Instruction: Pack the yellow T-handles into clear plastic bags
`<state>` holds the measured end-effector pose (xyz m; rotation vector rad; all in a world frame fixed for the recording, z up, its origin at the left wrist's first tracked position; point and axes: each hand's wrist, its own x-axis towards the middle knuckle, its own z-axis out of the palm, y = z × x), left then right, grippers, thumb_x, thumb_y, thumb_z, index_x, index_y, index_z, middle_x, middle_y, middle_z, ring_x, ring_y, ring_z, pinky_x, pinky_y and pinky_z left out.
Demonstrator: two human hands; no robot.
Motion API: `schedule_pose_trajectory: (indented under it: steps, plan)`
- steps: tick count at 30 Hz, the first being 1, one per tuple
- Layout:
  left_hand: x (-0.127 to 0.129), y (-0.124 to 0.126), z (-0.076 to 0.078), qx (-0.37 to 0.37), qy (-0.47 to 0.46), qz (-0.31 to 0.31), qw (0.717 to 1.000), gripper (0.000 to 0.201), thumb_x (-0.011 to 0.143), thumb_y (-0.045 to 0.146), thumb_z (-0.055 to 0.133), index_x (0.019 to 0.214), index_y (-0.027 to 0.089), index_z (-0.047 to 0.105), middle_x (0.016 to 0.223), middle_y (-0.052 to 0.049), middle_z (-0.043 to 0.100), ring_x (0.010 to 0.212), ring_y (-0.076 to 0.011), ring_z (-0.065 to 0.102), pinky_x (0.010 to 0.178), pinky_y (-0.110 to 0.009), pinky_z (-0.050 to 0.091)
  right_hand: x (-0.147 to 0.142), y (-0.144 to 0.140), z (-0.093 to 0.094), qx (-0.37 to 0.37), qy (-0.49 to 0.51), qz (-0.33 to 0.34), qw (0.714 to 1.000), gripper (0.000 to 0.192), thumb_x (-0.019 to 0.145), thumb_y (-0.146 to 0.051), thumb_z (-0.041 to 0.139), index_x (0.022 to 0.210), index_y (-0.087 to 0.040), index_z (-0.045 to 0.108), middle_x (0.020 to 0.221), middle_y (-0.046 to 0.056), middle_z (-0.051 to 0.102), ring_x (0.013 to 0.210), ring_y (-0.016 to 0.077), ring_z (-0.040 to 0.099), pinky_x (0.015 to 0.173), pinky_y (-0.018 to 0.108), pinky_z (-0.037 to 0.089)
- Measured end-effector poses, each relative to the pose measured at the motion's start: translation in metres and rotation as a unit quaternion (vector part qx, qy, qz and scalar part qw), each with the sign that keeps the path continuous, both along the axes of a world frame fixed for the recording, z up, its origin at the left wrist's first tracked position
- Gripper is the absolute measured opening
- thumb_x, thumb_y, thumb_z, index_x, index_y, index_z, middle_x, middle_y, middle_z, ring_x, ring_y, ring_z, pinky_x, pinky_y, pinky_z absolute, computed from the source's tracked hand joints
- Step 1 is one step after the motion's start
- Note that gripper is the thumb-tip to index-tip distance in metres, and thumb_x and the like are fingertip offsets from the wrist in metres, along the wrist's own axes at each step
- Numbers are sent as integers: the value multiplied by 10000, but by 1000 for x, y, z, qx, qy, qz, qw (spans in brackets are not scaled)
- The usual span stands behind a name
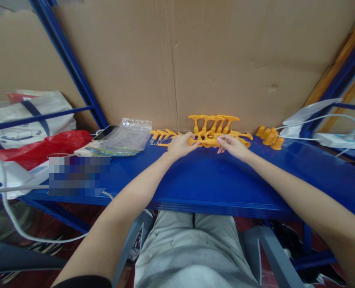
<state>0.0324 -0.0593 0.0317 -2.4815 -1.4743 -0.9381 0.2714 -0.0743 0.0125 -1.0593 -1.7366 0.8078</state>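
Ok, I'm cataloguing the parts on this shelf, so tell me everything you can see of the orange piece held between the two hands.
The orange piece looks like smooth moulded plastic, a slim rod lying roughly level, with a rounded end poking out by the left hand. The right hand pinches its other end. It sits just above the blue shelf, in front of upright orange T-shaped pieces against the cardboard. Finer detail is too small to tell.

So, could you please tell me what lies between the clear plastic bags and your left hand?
In the head view, a few small orange pieces lie on the blue shelf between the clear plastic bags and the left hand.
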Motion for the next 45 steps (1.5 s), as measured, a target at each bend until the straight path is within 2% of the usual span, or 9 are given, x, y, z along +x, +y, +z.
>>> schedule_pose_trajectory:
  steps: [7, 13, 19, 24, 27, 33, 36, 41, 45]
  plan:
    - [-1, 1, 0, 7, -6, -7, 1000, 331, 812, 441, 630, 1026, 189, 629, 807, -59, 701, 805, -245, 675, 720, -316, 464, 6, 0, 0, 5, 28, 55, 998, 587, 595, -559, 814, 912, -231, 445, 713, -34, 681, 625, 161, 686, 654, 337, 574]
    - [-2, 2, -3, 29, -10, -41, 999, 301, 809, 426, 635, 997, 192, 625, 805, -46, 700, 773, -209, 663, 704, -282, 448, -1, -9, 8, -54, 4, 18, 998, 545, 731, -732, 600, 761, -195, 517, 721, 80, 731, 516, 156, 661, 536, 281, 538]
    - [1, 5, -6, 27, -32, -42, 998, 281, 809, 431, 635, 976, 205, 621, 808, -28, 700, 775, -194, 659, 699, -262, 438, -3, -12, 13, -96, -20, -39, 994, 636, 834, -760, 387, 677, -169, 563, 625, 109, 706, 451, 155, 634, 476, 265, 502]
    - [1, 6, -5, 24, -31, -27, 999, 282, 800, 422, 650, 972, 200, 626, 790, -32, 698, 745, -195, 653, 673, -265, 430, 4, -9, 11, -35, -33, 15, 999, 510, 764, -648, 648, 967, -183, 597, 889, 98, 754, 606, 166, 692, 555, 281, 530]
    - [1, 4, -5, 29, -31, -32, 999, 272, 805, 423, 645, 960, 200, 624, 779, -24, 693, 736, -189, 650, 666, -260, 428, 4, -9, 9, -23, -15, 35, 999, 531, 693, -610, 736, 975, -197, 557, 877, 65, 753, 595, 158, 683, 574, 296, 540]
    - [3, -3, -4, 31, -32, -53, 998, 272, 814, 425, 641, 969, 202, 630, 774, -16, 679, 758, -191, 654, 697, -269, 441, -1, -15, 14, -86, -13, 3, 996, 617, 813, -762, 446, 682, -172, 570, 576, 89, 683, 428, 146, 612, 425, 246, 461]
    - [5, -3, -3, 26, -33, -52, 998, 273, 814, 423, 646, 968, 197, 634, 770, -16, 676, 764, -189, 656, 697, -264, 442, -1, -15, 15, -92, -23, -14, 995, 639, 838, -753, 406, 712, -158, 604, 618, 103, 699, 414, 136, 603, 386, 229, 429]
    - [4, 2, -5, 35, -45, -52, 997, 259, 804, 419, 662, 939, 201, 629, 769, -6, 681, 756, -184, 657, 680, -251, 436, 4, -10, 13, -35, -19, 3, 999, 549, 733, -637, 685, 1022, -175, 624, 887, 89, 743, 566, 147, 674, 509, 252, 521]
    - [3, 5, -7, 48, -59, -64, 995, 257, 788, 417, 688, 905, 199, 618, 756, -4, 682, 724, -178, 649, 657, -248, 430, 5, -11, 12, 2, 15, 17, 1000, 644, 556, -599, 821, 991, -180, 597, 839, 56, 738, 572, 155, 668, 591, 312, 561]
